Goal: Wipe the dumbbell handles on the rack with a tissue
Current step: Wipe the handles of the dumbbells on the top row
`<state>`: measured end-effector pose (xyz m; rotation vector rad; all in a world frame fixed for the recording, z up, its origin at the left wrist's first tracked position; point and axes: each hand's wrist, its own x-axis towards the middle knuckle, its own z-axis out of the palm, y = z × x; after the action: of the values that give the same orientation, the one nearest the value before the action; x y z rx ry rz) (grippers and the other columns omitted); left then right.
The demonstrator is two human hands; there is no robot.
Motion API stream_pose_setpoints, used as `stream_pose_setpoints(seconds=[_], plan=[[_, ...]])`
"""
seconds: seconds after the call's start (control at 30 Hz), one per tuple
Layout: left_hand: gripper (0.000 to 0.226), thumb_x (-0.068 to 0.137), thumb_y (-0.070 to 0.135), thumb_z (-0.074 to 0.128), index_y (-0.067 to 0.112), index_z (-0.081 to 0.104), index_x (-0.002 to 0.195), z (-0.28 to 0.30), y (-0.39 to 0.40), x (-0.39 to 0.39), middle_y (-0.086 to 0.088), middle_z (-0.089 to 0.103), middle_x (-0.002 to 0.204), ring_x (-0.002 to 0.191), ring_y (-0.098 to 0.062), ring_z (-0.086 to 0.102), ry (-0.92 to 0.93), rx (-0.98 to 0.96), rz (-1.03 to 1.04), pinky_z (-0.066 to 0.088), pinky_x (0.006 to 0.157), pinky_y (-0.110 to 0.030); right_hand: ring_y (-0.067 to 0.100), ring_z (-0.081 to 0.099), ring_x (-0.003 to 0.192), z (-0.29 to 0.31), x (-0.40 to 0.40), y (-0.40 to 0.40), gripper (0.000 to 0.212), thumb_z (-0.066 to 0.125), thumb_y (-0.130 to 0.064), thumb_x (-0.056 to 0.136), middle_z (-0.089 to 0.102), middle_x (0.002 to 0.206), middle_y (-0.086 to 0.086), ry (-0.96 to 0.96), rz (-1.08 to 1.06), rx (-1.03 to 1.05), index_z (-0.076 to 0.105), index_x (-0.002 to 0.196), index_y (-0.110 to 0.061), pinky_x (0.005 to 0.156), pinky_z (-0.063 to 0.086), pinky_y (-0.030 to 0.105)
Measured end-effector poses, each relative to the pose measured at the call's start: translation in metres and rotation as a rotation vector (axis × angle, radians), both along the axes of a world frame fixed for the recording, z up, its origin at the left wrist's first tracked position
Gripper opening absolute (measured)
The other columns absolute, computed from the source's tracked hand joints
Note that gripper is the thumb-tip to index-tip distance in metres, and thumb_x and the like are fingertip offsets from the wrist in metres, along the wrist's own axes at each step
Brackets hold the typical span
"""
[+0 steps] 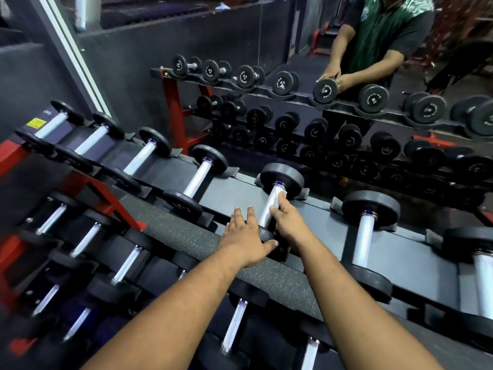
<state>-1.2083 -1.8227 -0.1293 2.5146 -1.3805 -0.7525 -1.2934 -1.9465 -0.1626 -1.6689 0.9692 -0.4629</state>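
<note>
yellow sticker [35, 123] on the rack [234, 193], far left end of its top shelf: print too small to read | white marks on dumbbell end plates [325, 90] in the mirror [266, 49] behind the rack: reversed, not legible | no other text readable

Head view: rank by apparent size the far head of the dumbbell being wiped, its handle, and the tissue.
1. Far dumbbell head, largest.
2. Handle, partly covered by the right hand, so its full length is unsure.
3. Tissue, smallest; only a bit shows past the fingers.
</note>
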Motion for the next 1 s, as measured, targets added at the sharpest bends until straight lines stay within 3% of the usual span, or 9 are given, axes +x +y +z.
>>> stream_pose_setpoints(seconds=[0.1,0.17,0.27,0.33,0.43,0.67,0.83,0.93,1.0], plan=[[0.11,0.092,0.066,0.054,0.019,-0.019,0.159,-0.002,-0.001,0.0,-0.017,-0.021,0.166,0.155,-0.034,-0.007,-0.008,-0.002,0.002,0.006,0.124,-0.047,0.02,0.061,0.081,-0.006,-0.006,0.008,0.022,0.045,-0.024,0.101,0.06,0.09,0.01,-0.003,0.021,0.039,0.052,0.12,-0.017,0.071,0.052,0.037],[0.109,0.092,0.064,0.055,0.02,-0.019,0.158,-0.004,-0.002,0.001,-0.017,-0.021,0.166,0.155,-0.035,-0.006,-0.011,0.001,0.003,0.007,0.124,-0.048,0.028,0.067,0.086,-0.016,-0.011,0.019,0.027,0.052,-0.03,0.091,0.062,0.1,0.026,0.009,0.027,0.07,0.055,0.108,-0.01,0.08,0.053,0.051],[0.11,0.092,0.065,0.055,0.019,-0.02,0.158,-0.004,-0.002,0.0,-0.017,-0.022,0.165,0.155,-0.034,-0.008,-0.004,-0.001,0.001,0.006,0.124,-0.046,0.025,0.061,0.081,-0.002,0.001,0.016,0.017,0.059,-0.028,0.086,0.066,0.088,0.015,-0.154,-0.125,0.204,0.061,0.095,-0.013,0.073,0.049,0.041],[0.111,0.092,0.067,0.054,0.019,-0.021,0.158,-0.004,-0.001,-0.001,-0.017,-0.023,0.165,0.155,-0.033,-0.01,-0.005,0.0,0.008,0.004,0.125,-0.045,0.023,0.058,0.086,0.014,0.017,0.002,0.013,0.061,-0.023,0.091,0.065,0.092,0.007,-0.332,-0.296,0.47,0.064,0.1,-0.014,0.079,0.047,0.038],[0.112,0.091,0.068,0.054,0.019,-0.02,0.158,-0.002,-0.001,0.0,-0.018,-0.023,0.165,0.155,-0.034,-0.009,-0.003,-0.004,0.013,0.003,0.125,-0.045,0.027,0.059,0.082,0.019,0.032,-0.012,0.022,0.064,-0.019,0.092,0.065,0.091,0.014,-0.46,-0.412,0.785,0.063,0.107,-0.004,0.088,0.049,0.04],[0.11,0.092,0.067,0.054,0.02,-0.02,0.158,-0.005,-0.001,0.001,-0.016,-0.023,0.165,0.155,-0.032,-0.011,0.011,-0.022,0.006,0.005,0.124,-0.046,0.017,0.058,0.079,0.011,0.02,-0.003,0.017,0.055,-0.007,0.093,0.066,0.084,0.002,-0.349,-0.383,0.442,0.068,0.103,-0.011,0.073,0.045,0.031],[0.111,0.091,0.066,0.055,0.02,-0.021,0.158,-0.002,0.0,-0.001,-0.016,-0.024,0.165,0.155,-0.032,-0.011,0.011,-0.029,0.009,0.005,0.124,-0.046,0.018,0.052,0.066,0.01,0.021,-0.011,0.008,0.064,-0.015,0.091,0.065,0.073,0.008,-0.24,-0.327,0.563,0.067,0.093,-0.007,0.064,0.041,0.028],[0.111,0.091,0.066,0.056,0.02,-0.02,0.158,-0.005,0.001,0.0,-0.015,-0.023,0.165,0.155,-0.032,-0.01,0.015,-0.034,0.009,0.007,0.124,-0.046,0.02,0.054,0.069,0.002,0.011,0.0,0.007,0.059,-0.006,0.089,0.06,0.073,0.002,-0.093,-0.242,0.202,0.063,0.087,-0.012,0.059,0.042,0.025],[0.111,0.091,0.066,0.056,0.02,-0.018,0.159,-0.005,0.001,0.001,-0.015,-0.021,0.166,0.155,-0.032,-0.008,0.013,-0.046,0.005,0.008,0.124,-0.046,0.026,0.055,0.078,0.003,0.01,0.009,0.021,0.05,-0.004,0.091,0.062,0.084,0.002,0.084,-0.191,-0.136,0.061,0.103,-0.018,0.062,0.04,0.026]])
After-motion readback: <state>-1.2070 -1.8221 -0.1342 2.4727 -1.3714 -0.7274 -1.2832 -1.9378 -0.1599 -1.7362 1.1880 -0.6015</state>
